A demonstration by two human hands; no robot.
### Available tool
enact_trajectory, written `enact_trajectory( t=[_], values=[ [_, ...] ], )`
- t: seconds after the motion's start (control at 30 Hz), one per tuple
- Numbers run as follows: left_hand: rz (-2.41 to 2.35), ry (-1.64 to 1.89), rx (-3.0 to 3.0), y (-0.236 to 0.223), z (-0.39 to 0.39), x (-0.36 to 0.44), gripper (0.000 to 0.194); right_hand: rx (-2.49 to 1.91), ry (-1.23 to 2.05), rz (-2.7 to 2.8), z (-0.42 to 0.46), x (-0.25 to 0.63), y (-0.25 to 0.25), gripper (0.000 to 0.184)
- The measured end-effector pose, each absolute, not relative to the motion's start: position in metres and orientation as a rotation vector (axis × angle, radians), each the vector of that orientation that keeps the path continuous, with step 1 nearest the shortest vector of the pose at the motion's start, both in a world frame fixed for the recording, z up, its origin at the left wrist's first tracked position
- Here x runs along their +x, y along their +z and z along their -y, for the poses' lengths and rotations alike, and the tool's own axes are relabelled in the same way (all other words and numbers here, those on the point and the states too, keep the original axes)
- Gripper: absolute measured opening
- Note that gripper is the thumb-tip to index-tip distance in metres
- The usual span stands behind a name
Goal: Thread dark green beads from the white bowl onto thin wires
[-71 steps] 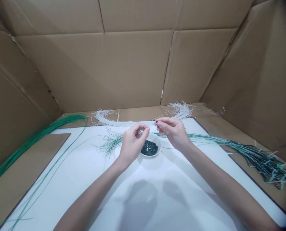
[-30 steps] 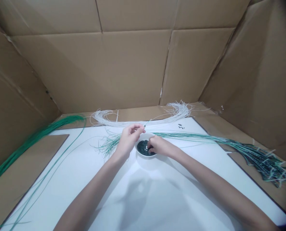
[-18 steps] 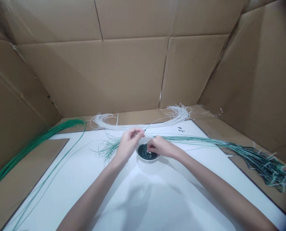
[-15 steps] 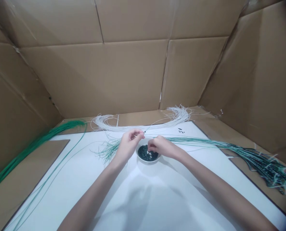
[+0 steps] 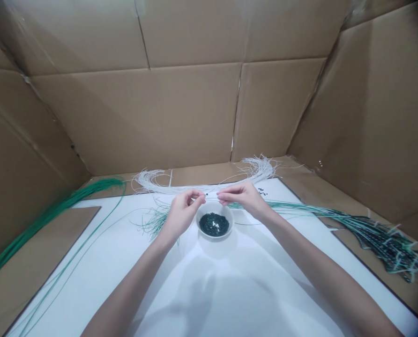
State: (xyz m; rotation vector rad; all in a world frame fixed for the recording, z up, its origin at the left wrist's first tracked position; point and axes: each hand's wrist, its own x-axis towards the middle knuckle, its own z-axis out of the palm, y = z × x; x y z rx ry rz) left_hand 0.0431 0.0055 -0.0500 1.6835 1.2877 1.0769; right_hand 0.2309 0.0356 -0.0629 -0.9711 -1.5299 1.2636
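Note:
My left hand (image 5: 184, 211) is closed in a pinch on a thin green string, above the left rim of the bowl. A small dark bead (image 5: 206, 194) sits on the string just past those fingertips. My right hand (image 5: 247, 200) faces it from the right, thumb and fingers pressed together; whatever they hold is too small to make out. A small gap separates the two sets of fingertips. Below them stands a white bowl (image 5: 232, 219) filled with dark green beads (image 5: 209, 225), its bottom showing through in one patch.
Behind my hands, a bundle of green strings (image 5: 300, 206) runs right to beaded ends (image 5: 391, 245). White strings (image 5: 149, 180) curve along the back. More green strings (image 5: 50, 227) lie at left. Loose dark beads (image 5: 262, 191) rest beyond my right hand. Cardboard walls (image 5: 195, 112) surround the white board (image 5: 100, 281).
My right hand went down into the bowl of beads, then rose out of it towards my left fingertips. My left hand kept its pinch on the string. Loose beads at back right came into view.

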Motion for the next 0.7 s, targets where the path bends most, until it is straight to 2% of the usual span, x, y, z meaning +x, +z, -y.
enact_trajectory(
  t=[0.23, 0.7],
  values=[
    [-1.259, 1.083, 1.720, -0.0476, -0.0018, 0.0445, 0.017, -0.797, 1.534, 1.184, -0.0340, 0.2296, -0.0583, 0.021],
    [-1.252, 1.062, 1.761, -0.0449, 0.0015, 0.0465, 0.018, -0.719, 1.611, 1.167, -0.0380, 0.2294, -0.0613, 0.016]
  ],
)
